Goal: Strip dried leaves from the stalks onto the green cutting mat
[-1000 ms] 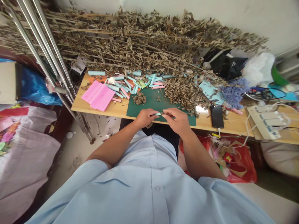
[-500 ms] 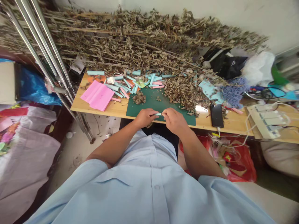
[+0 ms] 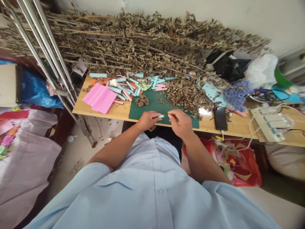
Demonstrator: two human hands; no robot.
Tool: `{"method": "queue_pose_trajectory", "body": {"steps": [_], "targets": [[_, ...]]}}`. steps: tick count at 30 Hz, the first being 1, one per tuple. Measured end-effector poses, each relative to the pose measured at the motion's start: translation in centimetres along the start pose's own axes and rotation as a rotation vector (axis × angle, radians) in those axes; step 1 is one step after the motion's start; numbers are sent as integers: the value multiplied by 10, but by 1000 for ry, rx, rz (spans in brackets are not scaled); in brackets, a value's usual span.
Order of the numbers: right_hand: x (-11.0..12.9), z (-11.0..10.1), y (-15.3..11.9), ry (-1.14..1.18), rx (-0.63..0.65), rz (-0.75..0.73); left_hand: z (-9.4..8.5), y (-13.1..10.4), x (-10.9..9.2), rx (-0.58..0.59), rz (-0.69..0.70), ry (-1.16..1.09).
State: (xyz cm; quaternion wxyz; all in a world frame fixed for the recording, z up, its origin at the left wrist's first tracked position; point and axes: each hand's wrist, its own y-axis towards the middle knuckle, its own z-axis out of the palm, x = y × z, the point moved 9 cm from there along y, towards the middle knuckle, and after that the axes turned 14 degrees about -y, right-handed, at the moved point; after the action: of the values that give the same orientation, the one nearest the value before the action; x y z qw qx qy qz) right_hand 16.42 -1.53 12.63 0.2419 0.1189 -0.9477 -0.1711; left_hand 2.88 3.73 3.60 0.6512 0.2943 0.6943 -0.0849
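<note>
Pinched in my left hand (image 3: 148, 121) is a small light-blue paper tube (image 3: 161, 116), its dark end pointing right. My right hand (image 3: 180, 123) is just right of that end, apart from it, with thumb and forefinger slightly spread and nothing visible between them. Both hands are over the front edge of the green mat (image 3: 152, 106). On the mat lie a clump of brown crumbled material (image 3: 142, 100) and, to the right, a heap of dried leaves (image 3: 186, 93). Rolled blue tubes (image 3: 115, 89) and pink ones lie behind and left.
Pink paper (image 3: 100, 98) is at the table's left. A black phone (image 3: 220, 118), blue yarn (image 3: 237, 94) and a power strip (image 3: 268, 123) are on the right. Dried stalks (image 3: 143, 41) line the back; metal poles (image 3: 47, 51) stand left.
My right hand has moved slightly right, off the tube's end, and its fingers have parted. The tube's dark end now shows. My left hand has stayed in place.
</note>
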Motion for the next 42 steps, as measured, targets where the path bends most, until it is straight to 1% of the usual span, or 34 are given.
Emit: {"method": "queue_pose_trajectory", "body": {"steps": [3,9,17,19,24,26,29,30,33,35,39,42], "targets": [[-1,0,-5,8,-28,2,0,0,0,6,-3,8],[4,10,-8,-56,12,-69,0,1,0,5,-2,6],[0,15,-8,-53,15,-27,0,0,1,8,-15,9],[0,16,-7,-55,9,-21,0,0,1,8,-12,12],[7,12,-6,-45,0,-78,-2,1,0,-16,-19,18],[2,9,-6,26,-18,-25,-3,1,0,-32,-29,10],[-12,7,-7,137,-79,100,-4,0,-1,-36,-33,-11],[-14,10,-8,156,-76,118,-4,0,-1,-35,-35,-19],[-14,28,-7,199,34,101,-4,0,0,-31,-45,-40],[-13,36,-6,218,75,103,-4,0,1,-23,-49,-42],[-20,38,-6,230,38,201,-3,0,-1,-3,-38,-33],[-27,42,-8,304,54,294,-3,0,-2,-5,-43,-28]]}}
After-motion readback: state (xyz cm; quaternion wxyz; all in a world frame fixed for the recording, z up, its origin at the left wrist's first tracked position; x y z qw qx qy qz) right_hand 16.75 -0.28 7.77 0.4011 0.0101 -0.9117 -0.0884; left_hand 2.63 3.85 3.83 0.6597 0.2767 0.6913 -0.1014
